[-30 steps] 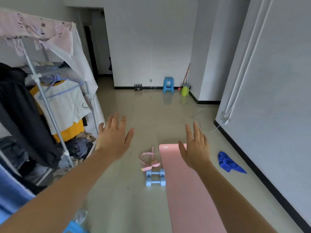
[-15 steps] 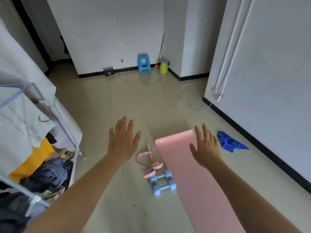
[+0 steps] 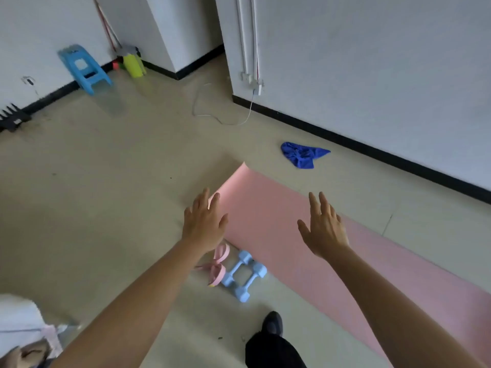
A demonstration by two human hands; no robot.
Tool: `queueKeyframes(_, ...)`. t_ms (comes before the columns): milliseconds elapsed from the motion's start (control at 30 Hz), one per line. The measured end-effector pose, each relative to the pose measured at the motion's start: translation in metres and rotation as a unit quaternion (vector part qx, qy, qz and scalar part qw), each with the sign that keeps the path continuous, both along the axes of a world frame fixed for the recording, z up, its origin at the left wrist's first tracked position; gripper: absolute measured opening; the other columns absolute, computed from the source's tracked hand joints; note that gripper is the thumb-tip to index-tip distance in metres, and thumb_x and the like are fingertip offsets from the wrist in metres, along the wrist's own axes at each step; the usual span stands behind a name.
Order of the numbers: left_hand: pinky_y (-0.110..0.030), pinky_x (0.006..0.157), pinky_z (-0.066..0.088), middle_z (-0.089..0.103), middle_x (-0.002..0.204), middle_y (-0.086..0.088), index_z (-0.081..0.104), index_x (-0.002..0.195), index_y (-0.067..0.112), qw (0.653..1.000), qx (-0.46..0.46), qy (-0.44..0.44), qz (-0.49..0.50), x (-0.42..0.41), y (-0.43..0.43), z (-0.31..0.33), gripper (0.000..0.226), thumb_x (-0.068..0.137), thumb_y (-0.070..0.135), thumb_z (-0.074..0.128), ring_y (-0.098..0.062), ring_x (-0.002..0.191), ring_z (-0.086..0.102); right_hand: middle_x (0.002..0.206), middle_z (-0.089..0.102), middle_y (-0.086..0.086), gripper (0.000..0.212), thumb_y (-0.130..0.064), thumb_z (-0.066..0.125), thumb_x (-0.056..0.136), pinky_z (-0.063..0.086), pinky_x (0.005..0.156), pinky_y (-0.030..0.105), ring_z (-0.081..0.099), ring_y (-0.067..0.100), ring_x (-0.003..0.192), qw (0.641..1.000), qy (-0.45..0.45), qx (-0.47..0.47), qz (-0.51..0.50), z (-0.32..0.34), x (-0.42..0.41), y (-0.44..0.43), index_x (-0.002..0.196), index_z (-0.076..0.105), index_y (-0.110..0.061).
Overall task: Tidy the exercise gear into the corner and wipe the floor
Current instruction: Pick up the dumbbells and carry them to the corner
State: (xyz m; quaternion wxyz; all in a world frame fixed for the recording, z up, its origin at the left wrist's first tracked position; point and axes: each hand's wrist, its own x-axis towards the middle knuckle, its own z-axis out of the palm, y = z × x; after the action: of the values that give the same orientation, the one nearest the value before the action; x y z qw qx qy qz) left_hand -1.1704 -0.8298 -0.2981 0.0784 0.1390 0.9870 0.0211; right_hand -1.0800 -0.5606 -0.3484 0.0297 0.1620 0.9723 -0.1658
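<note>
So, from your head camera, count the gear first: one pink exercise mat (image 3: 305, 248) unrolled across the floor, two light blue dumbbells (image 3: 243, 274) lying side by side, one pink resistance band (image 3: 219, 264) bunched up, and one blue cloth (image 3: 303, 155) crumpled on its own.

Your left hand (image 3: 204, 224) is spread flat with fingers apart and holds nothing; it hangs in front of the mat's near-left edge, and the band and dumbbells show just below your wrist. Whether it touches the mat you cannot tell from this angle. Your right hand (image 3: 324, 229) is likewise open and empty, palm down over the middle of the mat. The dumbbells lie just beside the mat's left edge, touching or nearly touching the band. The cloth lies beyond the mat's far end, well apart from both hands and near the black skirting of the right-hand wall.

As for the room, the floor (image 3: 106, 195) is pale, glossy tile with a few dark specks. One blue plastic stool (image 3: 83, 69) stands against the far white wall, with one yellow-green container (image 3: 132, 66) just beside it in the corner. One thin white cable (image 3: 223, 118) trails from a wall fitting across the floor. One dark shoe (image 3: 272, 322) of yours shows at the bottom, near the dumbbells
</note>
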Motion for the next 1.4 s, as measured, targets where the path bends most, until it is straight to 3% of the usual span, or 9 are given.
queueKeyframes(167,-0.051,0.117,0.019,-0.012,0.163,-0.009,0.002,0.157,0.021,0.986,-0.024,-0.156,-0.047,-0.064,0.000,-0.070,0.077,0.098,0.046,0.045,-0.029,0.150,-0.002,0.165,0.006,0.012,0.081,-0.044,0.047,0.100,0.028,0.115,0.046,0.021,0.032,0.149,0.982,-0.093,-0.137,-0.096,-0.064,-0.061,-0.024,0.158,-0.002,-0.015)
queueKeyframes(400,-0.041,0.110,0.031,0.034,0.152,-0.011,0.033,0.149,0.014,0.958,0.031,-0.285,0.016,-0.135,-0.008,-0.205,0.059,0.097,0.038,0.049,-0.029,0.139,0.033,0.159,0.022,0.011,0.082,-0.043,0.046,0.101,0.032,0.111,0.043,0.028,0.030,0.144,0.924,-0.197,-0.268,-0.190,-0.184,-0.088,-0.064,0.158,-0.005,-0.016)
queueKeyframes(633,-0.038,0.104,0.037,0.048,0.143,-0.015,0.045,0.139,0.009,0.918,0.073,-0.383,0.079,-0.173,-0.013,-0.472,0.049,0.096,0.032,0.052,-0.031,0.128,0.047,0.156,0.033,0.008,0.078,-0.044,0.052,0.098,0.033,0.114,0.044,0.036,0.026,0.141,0.812,-0.243,-0.382,-0.368,-0.430,-0.097,-0.134,0.158,0.009,-0.018)
queueKeyframes(733,-0.028,0.105,0.031,0.045,0.149,-0.007,0.042,0.145,0.013,0.907,0.081,-0.397,0.119,-0.172,-0.025,-0.589,0.051,0.099,0.032,0.052,-0.023,0.135,0.043,0.155,0.036,0.008,0.075,-0.042,0.050,0.099,0.032,0.110,0.037,0.038,0.025,0.140,0.755,-0.277,-0.419,-0.422,-0.542,-0.095,-0.174,0.158,0.013,-0.016)
queueKeyframes(867,-0.031,0.104,0.038,0.051,0.143,-0.005,0.039,0.146,0.016,0.898,0.058,-0.415,0.134,-0.157,-0.051,-0.718,0.058,0.094,0.037,0.054,-0.023,0.131,0.048,0.155,0.036,0.009,0.074,-0.039,0.050,0.098,0.034,0.109,0.037,0.038,0.028,0.139,0.707,-0.295,-0.453,-0.455,-0.659,-0.096,-0.216,0.157,0.013,-0.013)
queueKeyframes(967,-0.031,0.080,0.044,0.062,0.123,-0.013,0.050,0.129,0.010,0.893,0.038,-0.428,0.131,-0.149,-0.066,-0.787,0.047,0.089,0.034,0.058,-0.029,0.111,0.059,0.139,0.051,0.008,0.066,-0.035,0.052,0.096,0.041,0.098,0.037,0.049,0.030,0.126,0.694,-0.284,-0.462,-0.474,-0.725,-0.101,-0.239,0.152,0.025,-0.013)
queueKeyframes(1100,-0.031,0.072,0.047,0.063,0.105,-0.011,0.052,0.115,0.007,0.897,0.060,-0.419,0.124,-0.148,-0.067,-0.839,0.036,0.087,0.029,0.060,-0.028,0.091,0.062,0.094,0.055,-0.005,0.035,-0.029,0.055,0.092,0.039,0.077,0.032,0.055,0.023,0.091,0.680,-0.232,-0.467,-0.515,-0.776,-0.111,-0.257,0.124,0.046,-0.017)
queueKeyframes(1233,-0.035,0.066,0.051,0.066,0.090,-0.012,0.054,0.095,0.014,0.881,0.125,-0.426,0.162,-0.147,-0.073,-0.845,0.026,0.081,0.035,0.060,-0.032,0.081,0.067,0.092,0.058,0.002,0.025,-0.023,0.053,0.091,0.048,0.073,0.035,0.058,0.020,0.081,0.647,-0.200,-0.501,-0.539,-0.780,-0.116,-0.257,0.114,0.048,-0.015)
queueKeyframes(1400,-0.027,0.053,0.041,0.057,0.068,-0.003,0.055,0.082,0.014,0.874,0.163,-0.412,0.200,-0.131,-0.078,-0.780,0.006,0.081,0.019,0.055,-0.019,0.057,0.054,0.081,0.056,0.001,0.014,-0.025,0.054,0.085,0.049,0.071,0.036,0.055,0.020,0.074,0.632,-0.184,-0.504,-0.560,-0.717,-0.099,-0.251,0.097,0.054,-0.017)
